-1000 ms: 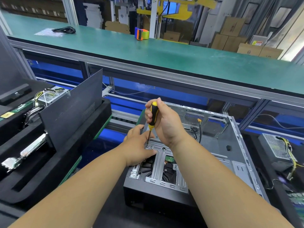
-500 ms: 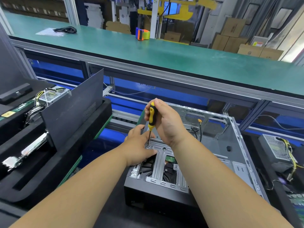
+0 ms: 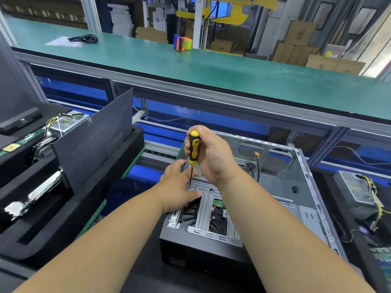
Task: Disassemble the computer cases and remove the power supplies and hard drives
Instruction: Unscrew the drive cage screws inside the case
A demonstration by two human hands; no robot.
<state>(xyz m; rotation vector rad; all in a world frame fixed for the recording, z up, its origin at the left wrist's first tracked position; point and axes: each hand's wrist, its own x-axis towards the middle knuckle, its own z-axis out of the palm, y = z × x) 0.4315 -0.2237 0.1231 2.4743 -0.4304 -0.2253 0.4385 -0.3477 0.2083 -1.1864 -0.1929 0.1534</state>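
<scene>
The right hand [image 3: 211, 157] grips the screwdriver [image 3: 193, 154] nearly upright, tip seated in a screw [image 3: 189, 187] at six o'clock below it on the drive cage [image 3: 206, 210] of the computer case [image 3: 292, 199], left hand [image 3: 179, 187] resting flat alongside, nearer.

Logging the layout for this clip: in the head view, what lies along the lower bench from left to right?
Tilted dark grey side panel → left hand → yellow-and-black screwdriver → right hand → open grey metal computer case → grey mesh-topped power supply.
</scene>
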